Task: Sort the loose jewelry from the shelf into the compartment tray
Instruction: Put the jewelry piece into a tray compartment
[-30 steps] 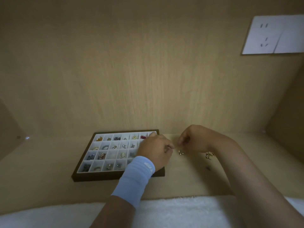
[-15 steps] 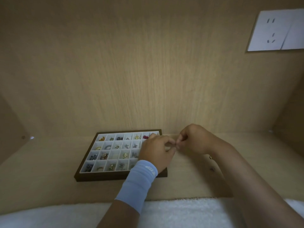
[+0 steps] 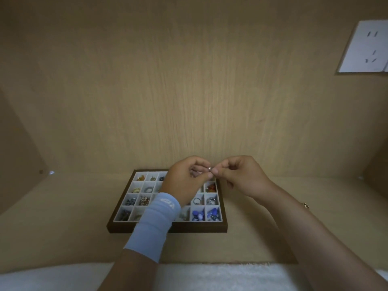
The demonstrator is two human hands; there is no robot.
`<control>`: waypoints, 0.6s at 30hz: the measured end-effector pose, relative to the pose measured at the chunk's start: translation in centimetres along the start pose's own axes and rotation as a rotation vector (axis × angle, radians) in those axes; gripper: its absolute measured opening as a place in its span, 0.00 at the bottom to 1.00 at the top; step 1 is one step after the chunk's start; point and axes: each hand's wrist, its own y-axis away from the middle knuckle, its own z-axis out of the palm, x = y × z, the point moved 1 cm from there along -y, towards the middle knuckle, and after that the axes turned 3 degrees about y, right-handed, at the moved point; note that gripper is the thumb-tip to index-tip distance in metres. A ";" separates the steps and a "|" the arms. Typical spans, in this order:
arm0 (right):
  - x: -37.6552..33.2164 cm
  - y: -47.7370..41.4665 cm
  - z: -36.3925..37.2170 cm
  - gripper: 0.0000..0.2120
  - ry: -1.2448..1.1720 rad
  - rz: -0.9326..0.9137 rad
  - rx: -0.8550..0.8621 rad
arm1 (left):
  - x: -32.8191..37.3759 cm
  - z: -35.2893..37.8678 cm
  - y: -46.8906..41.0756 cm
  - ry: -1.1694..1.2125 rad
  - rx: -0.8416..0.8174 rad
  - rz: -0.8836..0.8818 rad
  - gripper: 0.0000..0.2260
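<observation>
Lifted over tray (image 3: 199,227) rear, L hand (image 3: 184,181) & R hand (image 3: 243,177) w/ grip pinched on tiny jewel (image 3: 210,169), wristband (image 3: 155,223) logo unreadable

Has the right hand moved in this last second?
Yes. The right hand moved left, toward the compartment tray: its fingertips were over bare shelf beside it, now over the tray's far right corner.

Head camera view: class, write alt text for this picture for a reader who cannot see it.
The left hand and right hand pinch one small metal piece between them, above the back right of a dark-framed compartment tray holding sorted jewelry on a wooden shelf. A gold piece lies loose beside the right forearm.
</observation>
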 end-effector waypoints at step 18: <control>-2.7 -8.5 8.3 0.05 0.763 -0.167 -0.080 | -7.3 -6.7 -2.5 -0.717 -0.128 0.016 0.16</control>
